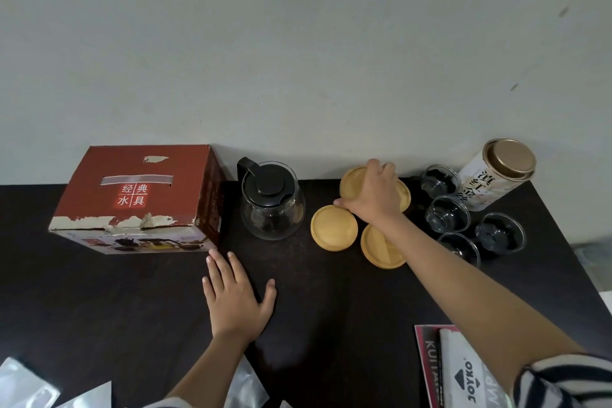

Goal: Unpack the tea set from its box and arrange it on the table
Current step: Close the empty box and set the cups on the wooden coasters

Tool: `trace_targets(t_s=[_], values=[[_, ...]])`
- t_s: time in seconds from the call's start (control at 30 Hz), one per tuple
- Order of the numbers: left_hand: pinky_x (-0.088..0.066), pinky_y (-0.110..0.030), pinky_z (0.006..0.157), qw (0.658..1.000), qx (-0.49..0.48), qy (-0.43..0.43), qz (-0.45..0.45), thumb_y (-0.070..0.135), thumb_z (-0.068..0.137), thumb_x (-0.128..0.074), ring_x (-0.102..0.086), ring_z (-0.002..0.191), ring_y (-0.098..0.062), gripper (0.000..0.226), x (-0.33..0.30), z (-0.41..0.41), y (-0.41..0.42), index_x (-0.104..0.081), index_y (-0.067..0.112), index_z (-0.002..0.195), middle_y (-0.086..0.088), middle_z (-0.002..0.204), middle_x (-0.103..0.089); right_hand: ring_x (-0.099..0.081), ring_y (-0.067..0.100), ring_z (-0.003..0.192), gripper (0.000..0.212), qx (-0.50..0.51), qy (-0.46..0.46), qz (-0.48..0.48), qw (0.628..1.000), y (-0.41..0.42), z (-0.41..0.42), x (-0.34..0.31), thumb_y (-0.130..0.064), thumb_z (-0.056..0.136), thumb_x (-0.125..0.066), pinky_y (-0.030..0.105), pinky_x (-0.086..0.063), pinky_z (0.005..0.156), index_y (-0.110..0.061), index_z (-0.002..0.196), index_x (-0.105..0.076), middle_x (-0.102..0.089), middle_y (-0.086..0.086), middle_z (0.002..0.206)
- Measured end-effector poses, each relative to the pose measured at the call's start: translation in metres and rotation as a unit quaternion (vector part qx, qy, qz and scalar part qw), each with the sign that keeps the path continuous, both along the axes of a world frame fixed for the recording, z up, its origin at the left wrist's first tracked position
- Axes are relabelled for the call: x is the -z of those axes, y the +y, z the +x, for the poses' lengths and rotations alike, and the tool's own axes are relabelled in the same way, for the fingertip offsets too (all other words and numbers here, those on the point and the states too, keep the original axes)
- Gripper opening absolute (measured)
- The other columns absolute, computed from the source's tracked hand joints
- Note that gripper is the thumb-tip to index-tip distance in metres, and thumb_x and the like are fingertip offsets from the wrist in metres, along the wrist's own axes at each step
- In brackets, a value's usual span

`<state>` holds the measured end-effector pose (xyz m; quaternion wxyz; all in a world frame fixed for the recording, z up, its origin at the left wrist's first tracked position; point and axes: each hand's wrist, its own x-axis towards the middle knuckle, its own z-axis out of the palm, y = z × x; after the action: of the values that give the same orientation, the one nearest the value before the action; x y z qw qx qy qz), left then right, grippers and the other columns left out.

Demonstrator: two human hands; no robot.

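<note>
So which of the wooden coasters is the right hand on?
The far coaster by the wall; the right hand grips it. The near-left coaster and near-right coaster lie untouched.

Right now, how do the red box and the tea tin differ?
The box is red, square-edged cardboard with torn edges; the tin is a white cylinder with a gold lid. The box sits left of the glass pot; the tin sits far right, behind the glass cups. Both carry Chinese lettering and stand closed on the table.

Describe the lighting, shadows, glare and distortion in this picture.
Head view: soft, even light; faint shadow beside the left hand on the dark table; small glints on the glass teapot; wide-angle bending tilts the red box and tea tin; focus acceptable throughout.
</note>
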<state>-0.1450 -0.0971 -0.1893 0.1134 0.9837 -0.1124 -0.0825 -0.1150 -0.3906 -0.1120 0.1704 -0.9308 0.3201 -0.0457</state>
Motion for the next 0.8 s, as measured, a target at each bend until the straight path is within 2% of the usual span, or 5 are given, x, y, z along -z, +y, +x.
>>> trace_targets(t_s=[0.3, 0.47, 0.6, 0.7, 0.8], values=[[-0.011, -0.051, 0.114, 1.000, -0.002, -0.001, 0.001, 0.068, 0.077, -0.024, 0.003, 0.145, -0.035, 0.100, 0.000, -0.001, 0.000, -0.018, -0.002, 0.147, -0.025, 0.156, 0.002, -0.040, 0.030, 0.119, 0.101, 0.042, -0.068, 0.033, 0.996, 0.028, 0.014, 0.021, -0.052, 0.060, -0.086, 0.039, -0.049, 0.093, -0.008, 0.135, -0.034, -0.038, 0.014, 0.130], [-0.011, -0.051, 0.114, 1.000, -0.002, 0.003, 0.002, 0.069, 0.077, -0.024, 0.004, 0.145, -0.035, 0.100, 0.000, -0.001, 0.000, -0.016, -0.002, 0.147, -0.025, 0.156, 0.003, -0.042, 0.030, 0.123, 0.085, 0.011, -0.064, 0.077, 0.995, 0.038, 0.014, 0.029, -0.042, 0.073, -0.080, 0.036, -0.048, 0.086, -0.009, 0.137, -0.035, -0.042, 0.013, 0.134], [-0.013, -0.053, 0.114, 1.000, -0.002, 0.000, 0.002, 0.068, 0.077, -0.025, 0.002, 0.145, -0.036, 0.099, -0.001, -0.001, 0.000, -0.018, -0.003, 0.147, -0.026, 0.155, 0.001, -0.041, 0.028, 0.129, 0.077, -0.031, -0.076, 0.103, 0.991, 0.043, 0.012, 0.034, -0.040, 0.080, -0.075, 0.036, -0.046, 0.094, -0.007, 0.138, -0.038, -0.042, 0.012, 0.140], [-0.012, -0.052, 0.114, 1.000, 0.000, 0.002, 0.004, 0.068, 0.077, -0.025, 0.003, 0.145, -0.036, 0.099, -0.001, -0.001, 0.000, -0.017, -0.002, 0.147, -0.025, 0.156, 0.001, -0.039, 0.030, 0.133, 0.069, -0.051, -0.087, 0.089, 0.991, 0.047, 0.004, 0.036, -0.042, 0.083, -0.070, 0.044, -0.038, 0.108, -0.007, 0.137, -0.043, -0.043, 0.012, 0.142], [-0.011, -0.052, 0.115, 1.000, 0.000, 0.001, 0.006, 0.069, 0.077, -0.024, 0.004, 0.145, -0.035, 0.100, -0.001, -0.002, 0.000, -0.015, -0.002, 0.147, -0.025, 0.156, 0.003, -0.021, 0.035, 0.145, 0.068, -0.059, -0.049, 0.033, 0.996, 0.055, -0.018, 0.040, -0.051, 0.086, -0.061, 0.061, -0.015, 0.113, -0.014, 0.140, -0.042, -0.029, 0.013, 0.155]])
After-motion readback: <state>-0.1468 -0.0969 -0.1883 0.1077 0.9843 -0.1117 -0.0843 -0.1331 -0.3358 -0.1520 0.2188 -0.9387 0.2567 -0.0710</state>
